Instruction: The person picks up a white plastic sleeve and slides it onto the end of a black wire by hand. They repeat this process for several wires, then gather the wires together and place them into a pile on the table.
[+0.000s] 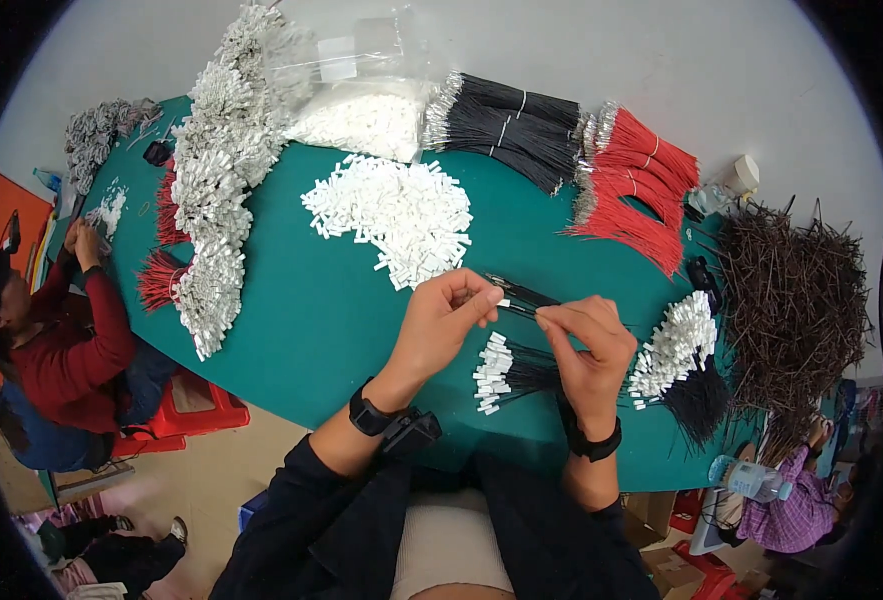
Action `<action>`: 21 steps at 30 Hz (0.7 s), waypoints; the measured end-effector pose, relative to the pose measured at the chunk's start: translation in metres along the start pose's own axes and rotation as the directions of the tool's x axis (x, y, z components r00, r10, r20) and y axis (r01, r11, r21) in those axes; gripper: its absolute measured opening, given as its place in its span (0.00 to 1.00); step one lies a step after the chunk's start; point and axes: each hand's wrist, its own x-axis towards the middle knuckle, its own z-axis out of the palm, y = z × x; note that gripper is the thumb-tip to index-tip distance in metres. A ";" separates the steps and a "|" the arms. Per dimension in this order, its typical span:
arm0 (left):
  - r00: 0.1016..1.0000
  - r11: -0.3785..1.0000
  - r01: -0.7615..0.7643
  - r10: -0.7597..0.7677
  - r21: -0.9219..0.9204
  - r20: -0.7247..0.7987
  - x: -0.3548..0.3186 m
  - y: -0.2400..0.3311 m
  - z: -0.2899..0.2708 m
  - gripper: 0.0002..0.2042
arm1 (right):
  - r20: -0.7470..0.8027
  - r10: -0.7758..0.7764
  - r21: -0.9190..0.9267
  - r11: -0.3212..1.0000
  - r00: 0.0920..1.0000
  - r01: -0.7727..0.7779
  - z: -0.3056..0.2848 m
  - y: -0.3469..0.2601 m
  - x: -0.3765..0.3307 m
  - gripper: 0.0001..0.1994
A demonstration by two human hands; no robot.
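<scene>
Above the green table, my left hand pinches a small white connector housing between thumb and forefinger. Thumb and fingertips of my right hand are closed on a thin black wire whose end meets that housing; whether it is fully inside cannot be made out. Just beyond my fingers lies a bundle of black wires with bare metal tips. Between my wrists, several black wires with white housings on their ends rest on the table. A loose heap of white housings spreads beyond my left hand.
Right of my hand sits a pile of white-ended black wires, then a large brown wire tangle. Bundled black and red wires line the far edge. White-ended bundles stand left. A co-worker sits at left.
</scene>
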 end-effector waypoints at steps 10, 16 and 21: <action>1.000 1.000 -0.004 0.004 -0.003 0.016 -0.001 -0.001 0.000 0.07 | 0.004 -0.020 -0.022 1.000 1.000 0.020 0.000 -0.001 0.000 0.08; 1.000 0.999 -0.002 0.003 -0.050 0.019 -0.001 -0.002 0.002 0.08 | 0.013 -0.035 -0.026 0.999 0.999 0.035 0.001 -0.001 0.001 0.08; 0.999 0.995 0.023 -0.020 -0.096 0.033 -0.001 0.000 0.001 0.06 | 0.011 0.024 0.035 0.999 1.000 -0.024 0.002 -0.001 -0.001 0.08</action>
